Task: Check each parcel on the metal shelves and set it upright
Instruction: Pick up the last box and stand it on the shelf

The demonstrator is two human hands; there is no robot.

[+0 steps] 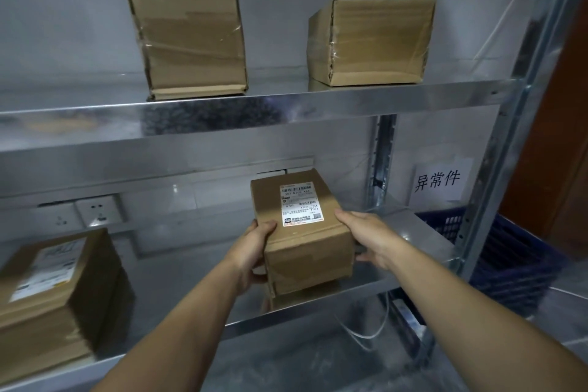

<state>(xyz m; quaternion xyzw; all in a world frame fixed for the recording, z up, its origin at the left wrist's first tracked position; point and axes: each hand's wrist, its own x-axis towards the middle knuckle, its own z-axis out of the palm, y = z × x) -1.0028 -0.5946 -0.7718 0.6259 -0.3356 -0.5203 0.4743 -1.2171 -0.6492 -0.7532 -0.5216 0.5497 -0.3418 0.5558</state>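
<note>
Near the front lip of the lower shiny metal shelf (197, 283), a small brown cardboard parcel (305, 248) is clasped on both sides, left hand (254, 248) and right hand (369, 240) each with thumb on top. Bare shelf spreads leftward to a larger brown box (54, 289); the parcel's white printed label (300, 204) faces up.

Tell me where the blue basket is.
Head view, lower right: the blue basket stands beside the shelf's right post, just below the white paper sign.
</note>
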